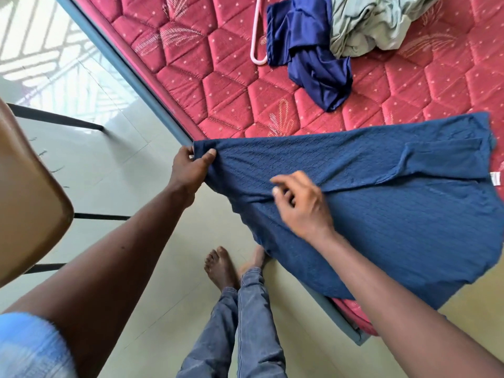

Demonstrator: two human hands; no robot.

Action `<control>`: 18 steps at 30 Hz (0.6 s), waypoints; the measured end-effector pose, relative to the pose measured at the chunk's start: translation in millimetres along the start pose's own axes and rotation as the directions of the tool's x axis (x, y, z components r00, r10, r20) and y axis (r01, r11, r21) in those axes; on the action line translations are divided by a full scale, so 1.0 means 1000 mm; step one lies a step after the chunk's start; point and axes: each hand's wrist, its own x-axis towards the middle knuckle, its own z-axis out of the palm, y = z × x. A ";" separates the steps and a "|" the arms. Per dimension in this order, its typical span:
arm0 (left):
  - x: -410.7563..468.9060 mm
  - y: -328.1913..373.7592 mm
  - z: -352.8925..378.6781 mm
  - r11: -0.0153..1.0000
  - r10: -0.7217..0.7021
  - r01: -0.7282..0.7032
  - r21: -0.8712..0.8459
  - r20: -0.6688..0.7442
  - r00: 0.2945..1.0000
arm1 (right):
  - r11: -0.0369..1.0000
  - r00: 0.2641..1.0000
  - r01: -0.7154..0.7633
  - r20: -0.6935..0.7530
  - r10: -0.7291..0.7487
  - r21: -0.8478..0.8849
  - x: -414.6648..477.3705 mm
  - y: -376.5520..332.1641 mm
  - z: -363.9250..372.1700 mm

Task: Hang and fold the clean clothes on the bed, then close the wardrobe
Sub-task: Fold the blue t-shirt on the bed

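Note:
A dark blue textured shirt (381, 192) lies spread over the near corner of the red quilted mattress (218, 85), partly hanging past the edge. My left hand (191, 167) pinches the shirt's left corner at the mattress edge. My right hand (300, 203) sits on the shirt's middle, its fingers curled and gathering a fold of the cloth. Farther back on the mattress lie a shiny navy garment (308, 50) and a crumpled pale green garment (373, 20), with a pink hanger (256, 34) beside them.
A brown chair (27, 197) with black legs stands at the left on the pale tiled floor (114, 165). The grey-blue bed frame (131, 75) runs diagonally. My bare feet (221, 266) and jeans are below, close to the bed corner.

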 end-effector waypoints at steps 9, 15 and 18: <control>-0.020 0.007 0.005 0.701 0.459 -0.313 0.641 -0.069 0.886 | 0.884 0.955 -0.295 -0.077 0.287 -0.362 0.089 0.051 -0.071; -0.002 0.038 0.003 0.172 0.543 -0.507 0.845 0.348 0.764 | 0.874 0.968 -0.202 0.048 0.248 -0.441 0.114 0.061 -0.078; 0.015 0.062 -0.006 0.161 0.376 -0.524 0.836 0.439 0.816 | 0.896 0.979 -0.198 -0.029 0.203 -0.397 0.124 0.068 -0.080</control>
